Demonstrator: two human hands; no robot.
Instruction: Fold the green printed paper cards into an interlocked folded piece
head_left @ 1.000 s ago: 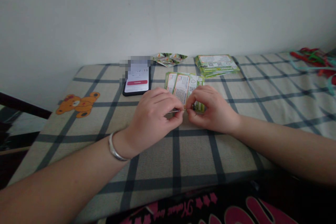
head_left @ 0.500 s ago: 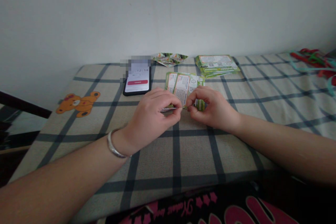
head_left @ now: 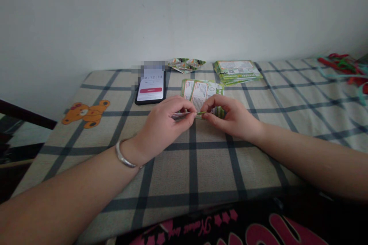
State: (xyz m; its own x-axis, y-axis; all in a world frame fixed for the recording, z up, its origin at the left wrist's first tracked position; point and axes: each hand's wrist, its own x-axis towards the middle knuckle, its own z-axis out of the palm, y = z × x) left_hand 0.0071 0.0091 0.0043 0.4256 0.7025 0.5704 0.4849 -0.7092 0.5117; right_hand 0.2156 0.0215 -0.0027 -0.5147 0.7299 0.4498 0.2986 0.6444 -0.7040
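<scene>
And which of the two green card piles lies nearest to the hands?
The spread-out pile, partly hidden by the right hand; the thicker stack lies farther back.

With twelve o'clock straight ahead of the person, I see a bare left forearm slanting in from eight, its left hand knuckles up in a pinching grip. A bare right forearm reaches in from between three and four; its right hand points toward ten, thumb and index finger pinched, close to the left fingertips.
</scene>
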